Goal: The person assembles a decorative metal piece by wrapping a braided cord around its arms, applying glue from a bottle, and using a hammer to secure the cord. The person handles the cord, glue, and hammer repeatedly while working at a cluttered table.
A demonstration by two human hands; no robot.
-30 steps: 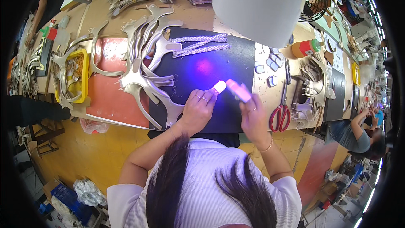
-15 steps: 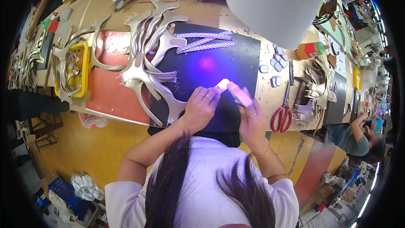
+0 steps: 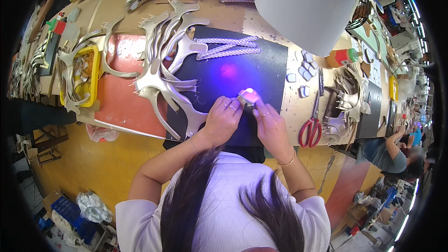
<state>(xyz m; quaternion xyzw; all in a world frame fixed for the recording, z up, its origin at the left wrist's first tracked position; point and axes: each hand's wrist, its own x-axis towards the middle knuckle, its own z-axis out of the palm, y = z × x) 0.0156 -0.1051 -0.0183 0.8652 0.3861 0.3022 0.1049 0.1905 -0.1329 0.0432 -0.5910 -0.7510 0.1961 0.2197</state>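
Observation:
Over the black mat [image 3: 275,65], under a violet glow, both my hands meet at a small pale piece [image 3: 250,97] whose kind is hard to make out. My left hand [image 3: 223,120] has thumb and fingers pinched on its left side. From the right, my right hand [image 3: 272,133] comes up against it with closed fingers, which partly hide what they hold. Silver, curved sandal-upper straps [image 3: 151,81] lie in a pile left of my hands. Braided straps [image 3: 226,49] rest on the mat farther away.
Red-handled scissors [image 3: 310,131] lie to the right, below several small grey-blue pads [image 3: 308,71]. A white lamp shade [image 3: 308,11] hangs over the table's far side. A yellow basket [image 3: 94,75] stands at left; a bottle [image 3: 343,57] is at right.
My right hand has moved left and inward, bringing the pinkish block-like thing in its fingers onto the piece in my left hand. My left hand has hardly moved.

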